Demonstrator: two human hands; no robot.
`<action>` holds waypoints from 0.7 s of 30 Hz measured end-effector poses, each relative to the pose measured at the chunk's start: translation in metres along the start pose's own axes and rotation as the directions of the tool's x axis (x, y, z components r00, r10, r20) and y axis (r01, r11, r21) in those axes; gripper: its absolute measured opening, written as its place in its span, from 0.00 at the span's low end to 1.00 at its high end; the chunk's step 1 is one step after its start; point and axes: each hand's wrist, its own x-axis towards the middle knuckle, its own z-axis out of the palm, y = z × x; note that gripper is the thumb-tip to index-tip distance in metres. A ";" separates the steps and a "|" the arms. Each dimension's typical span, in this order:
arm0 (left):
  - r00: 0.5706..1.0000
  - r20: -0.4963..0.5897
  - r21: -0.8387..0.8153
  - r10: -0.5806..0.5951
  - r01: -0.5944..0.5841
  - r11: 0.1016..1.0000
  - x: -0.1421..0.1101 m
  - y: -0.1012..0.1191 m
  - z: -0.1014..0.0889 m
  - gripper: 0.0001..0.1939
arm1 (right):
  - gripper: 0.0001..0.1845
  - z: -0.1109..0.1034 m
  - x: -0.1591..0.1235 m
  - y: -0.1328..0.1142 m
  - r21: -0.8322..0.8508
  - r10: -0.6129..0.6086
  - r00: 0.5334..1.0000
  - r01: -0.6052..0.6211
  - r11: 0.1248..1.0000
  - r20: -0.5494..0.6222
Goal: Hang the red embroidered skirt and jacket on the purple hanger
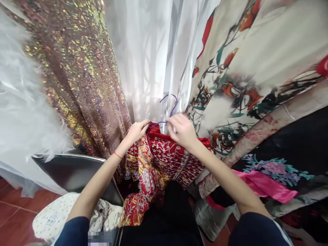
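Observation:
A red jacket (pixel 167 150) with silver and gold embroidery hangs over my lap, one sleeve dangling toward the lower left. My left hand (pixel 137 131) is closed on its edge near the collar. The thin purple wire hanger (pixel 176 102) has its hook pointing up and its lower part running to the red cloth. Pinched fingers of my right hand (pixel 181 131) grip the hanger wire just below the hook. How far the hanger sits inside the jacket is hidden by the cloth and my hands.
A sequined gold-pink gown (pixel 84 75) and white feathery fabric (pixel 25 92) hang at left. White sheer cloth (pixel 143 51) hangs ahead. Flower-printed cream cloth (pixel 230 78) and a black garment (pixel 289 150) with a pink band fill the right. A dark chair back (pixel 74 172) stands lower left.

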 end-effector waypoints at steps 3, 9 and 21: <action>0.997 0.015 -0.031 0.082 -0.082 0.996 0.009 0.010 -0.006 0.18 | 0.15 -0.017 -0.023 0.028 0.099 0.286 0.958 -0.288 0.953 0.034; 0.982 -0.087 -0.159 0.169 -0.181 0.971 0.035 0.044 -0.018 0.20 | 0.20 -0.018 -0.025 0.069 0.465 0.221 0.778 -0.549 0.694 0.589; 0.933 0.348 -0.438 0.095 0.072 0.896 0.039 0.046 -0.017 0.23 | 0.42 0.010 -0.019 0.070 0.530 0.020 0.697 -0.563 0.635 0.717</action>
